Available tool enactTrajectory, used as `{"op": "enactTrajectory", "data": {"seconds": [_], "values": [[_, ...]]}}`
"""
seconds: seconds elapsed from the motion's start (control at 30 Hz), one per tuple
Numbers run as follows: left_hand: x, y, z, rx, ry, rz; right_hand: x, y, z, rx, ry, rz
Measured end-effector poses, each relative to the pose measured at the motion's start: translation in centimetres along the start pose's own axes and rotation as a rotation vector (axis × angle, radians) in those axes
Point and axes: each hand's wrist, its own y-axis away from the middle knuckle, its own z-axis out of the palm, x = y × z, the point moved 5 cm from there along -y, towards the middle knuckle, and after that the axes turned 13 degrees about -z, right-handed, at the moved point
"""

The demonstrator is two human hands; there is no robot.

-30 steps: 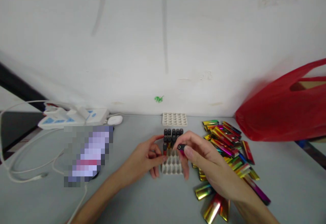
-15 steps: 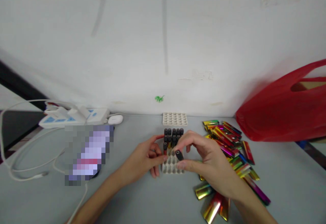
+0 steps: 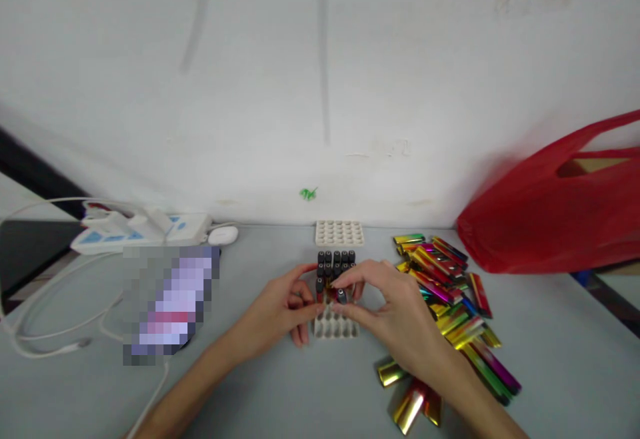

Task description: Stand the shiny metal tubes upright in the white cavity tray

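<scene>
A white tray with holes (image 3: 337, 328) stands on the grey table. Several black-topped tubes (image 3: 336, 258) are upright in its far rows, each with a pale ring on the top. My left hand (image 3: 285, 306) grips the tray's left edge, index finger and thumb against it and the other fingers curled. Over the tray, my right hand (image 3: 395, 306) pinches another black-topped tube (image 3: 341, 296) between thumb and fingers. Its black end faces up; whether its lower end sits in a hole is hidden by the fingers.
Shiny multicoloured pieces (image 3: 440, 272) lie piled on the right, some (image 3: 409, 407) nearer the front. A second white holed tray (image 3: 339, 233) rests by the wall. To the left are a phone (image 3: 175, 306), a power strip (image 3: 187, 229) and white cables. A red bag (image 3: 530, 219) stands at right.
My right hand has moved slightly left with the black-topped tube, bringing it upright among the tray's holes close to the other tubes. My left hand stays at the tray's edge.
</scene>
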Motion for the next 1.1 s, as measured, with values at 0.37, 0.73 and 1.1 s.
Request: {"op": "enactTrajectory", "data": {"seconds": [0.37, 0.73, 1.1], "values": [[0.6, 0.3, 0.2, 0.027, -0.017, 0.005, 0.1, 0.4, 1.4, -0.060, 0.219, -0.047], [0.4, 0.0, 0.3, 0.010, 0.003, 0.009, -0.1, 0.9, 1.7, 0.038, 0.379, -0.250], [0.6, 0.3, 0.5, 0.013, 0.039, -0.010, 1.0, 0.3, -2.4, 0.171, 0.546, 0.048]]}}
